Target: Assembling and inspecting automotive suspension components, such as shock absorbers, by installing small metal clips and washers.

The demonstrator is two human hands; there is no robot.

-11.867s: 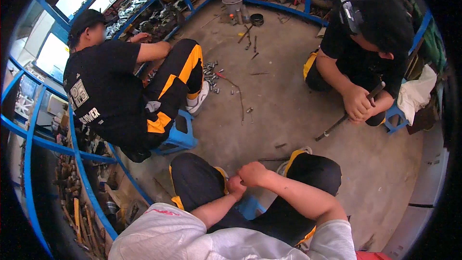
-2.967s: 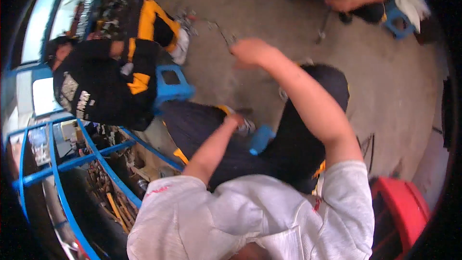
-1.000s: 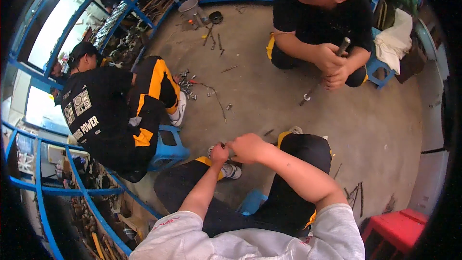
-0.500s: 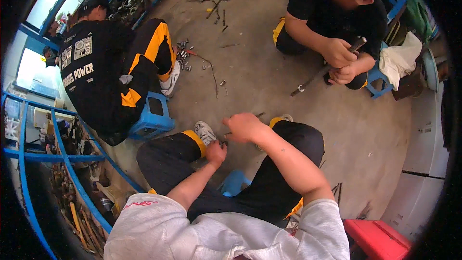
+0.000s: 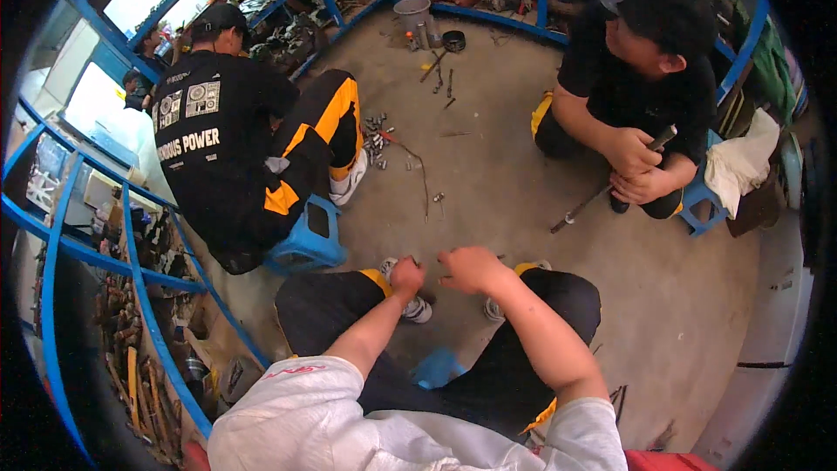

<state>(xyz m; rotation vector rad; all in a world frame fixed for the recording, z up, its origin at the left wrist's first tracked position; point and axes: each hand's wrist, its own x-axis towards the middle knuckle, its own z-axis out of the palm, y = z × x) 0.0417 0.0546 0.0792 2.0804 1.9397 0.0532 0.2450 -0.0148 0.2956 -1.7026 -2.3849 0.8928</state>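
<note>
I sit low with my knees in black trousers with orange trim (image 5: 558,296). My left hand (image 5: 406,277) is a closed fist above my left shoe (image 5: 417,307). My right hand (image 5: 466,269) hovers just to its right, fingers curled in, a small gap between the two hands. Anything pinched in the fingers is too small to make out. A blue stool (image 5: 436,366) shows between my legs.
A person in black and orange (image 5: 227,139) sits on a blue stool (image 5: 307,244) at left, back to me. Another person (image 5: 636,96) at right holds a long metal rod (image 5: 602,192). Bolts (image 5: 379,135) litter the concrete floor. A grey bucket (image 5: 413,13) and blue racks (image 5: 131,279) ring the area.
My right arm, raised high three seconds ago, has come down. Both hands now sit close together over my knees. The view has swung back toward the floor and the two people.
</note>
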